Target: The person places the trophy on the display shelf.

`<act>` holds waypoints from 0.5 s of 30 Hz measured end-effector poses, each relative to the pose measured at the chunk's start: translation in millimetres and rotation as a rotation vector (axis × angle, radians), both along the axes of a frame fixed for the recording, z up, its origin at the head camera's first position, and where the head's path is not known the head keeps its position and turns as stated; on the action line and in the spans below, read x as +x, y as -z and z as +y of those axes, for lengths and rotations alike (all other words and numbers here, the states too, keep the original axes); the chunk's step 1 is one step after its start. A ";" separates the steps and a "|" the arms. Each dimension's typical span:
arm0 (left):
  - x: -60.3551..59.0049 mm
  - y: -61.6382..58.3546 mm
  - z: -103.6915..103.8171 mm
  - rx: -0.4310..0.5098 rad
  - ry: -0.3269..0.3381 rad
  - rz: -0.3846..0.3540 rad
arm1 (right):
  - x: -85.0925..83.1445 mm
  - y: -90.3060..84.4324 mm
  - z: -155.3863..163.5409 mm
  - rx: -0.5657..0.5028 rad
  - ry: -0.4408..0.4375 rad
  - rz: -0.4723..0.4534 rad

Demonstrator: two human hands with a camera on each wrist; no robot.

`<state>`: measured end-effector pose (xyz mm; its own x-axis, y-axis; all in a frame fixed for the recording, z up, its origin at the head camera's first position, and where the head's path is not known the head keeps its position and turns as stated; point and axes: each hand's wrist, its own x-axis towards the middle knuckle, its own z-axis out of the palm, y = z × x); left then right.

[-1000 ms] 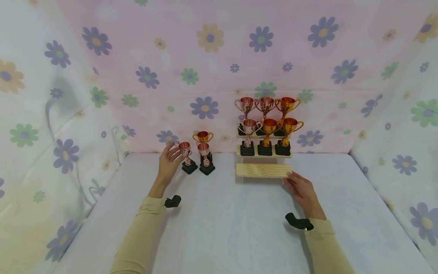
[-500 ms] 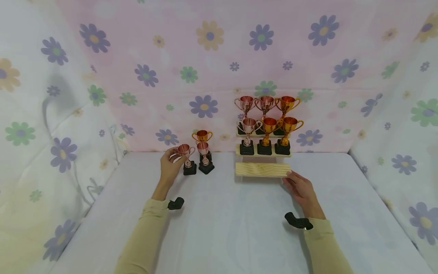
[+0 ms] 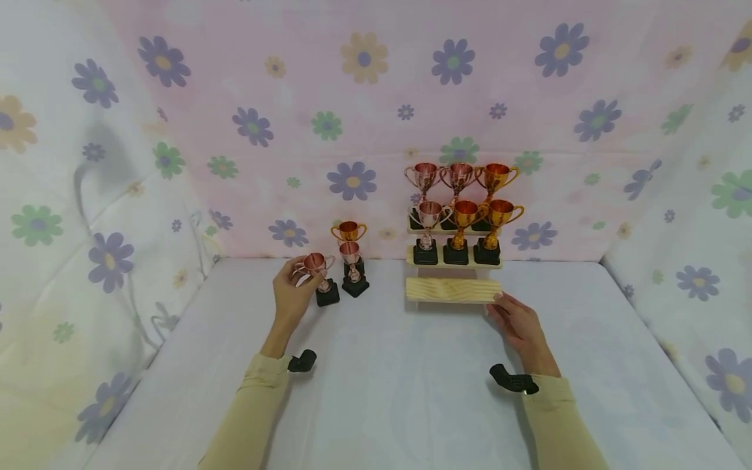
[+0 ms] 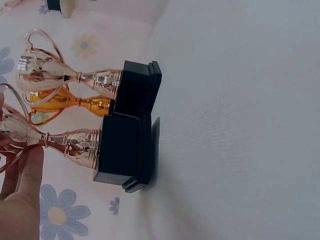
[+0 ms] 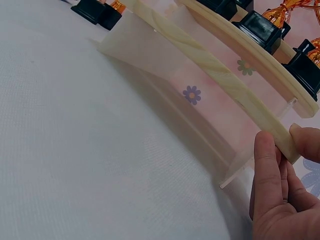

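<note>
My left hand [image 3: 292,295] grips a rose-gold trophy cup [image 3: 328,293] by its bowl, thumb and fingers round it. In the left wrist view its black base [image 4: 122,150] stands just over a shadow; whether it touches the table I cannot tell. Right beside it stand another rose-gold trophy [image 3: 355,277] and, behind that, a gold trophy [image 3: 349,231]. With thumb and fingers, my right hand [image 3: 518,326] pinches the right end of the lowest wooden step [image 3: 452,290] of a tiered display stand. No trophy stands on that step.
Rose-gold and gold trophies fill the stand's middle step [image 3: 456,252] and top step [image 3: 452,219], bowls upward. Clear side panels [image 5: 237,167] carry the wooden steps. A white cloth covers the table [image 3: 388,391], and flowered fabric [image 3: 282,98] rises behind and at both sides.
My left hand has closed round the rose-gold trophy, which has turned and shifted slightly towards me. My right hand keeps its hold on the lowest step.
</note>
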<state>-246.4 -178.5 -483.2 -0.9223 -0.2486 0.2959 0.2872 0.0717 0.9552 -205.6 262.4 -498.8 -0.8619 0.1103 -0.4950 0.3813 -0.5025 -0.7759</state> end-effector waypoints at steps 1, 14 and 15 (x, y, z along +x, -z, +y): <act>2.0 -0.2 -0.3 -0.007 -0.004 0.003 | 0.2 0.1 -0.3 0.000 0.000 -0.001; 30.1 -18.8 4.6 -0.045 0.031 0.056 | -0.1 -0.1 -0.2 0.009 0.002 -0.003; 31.6 -22.1 7.2 -0.049 0.038 0.070 | -0.2 -0.3 -0.2 0.008 0.001 -0.001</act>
<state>-214.8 -171.4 -461.1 -0.9076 -0.1971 0.3707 0.3562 0.1059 0.9284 -205.9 262.3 -498.5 -0.8613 0.1154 -0.4948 0.3814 -0.4965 -0.7798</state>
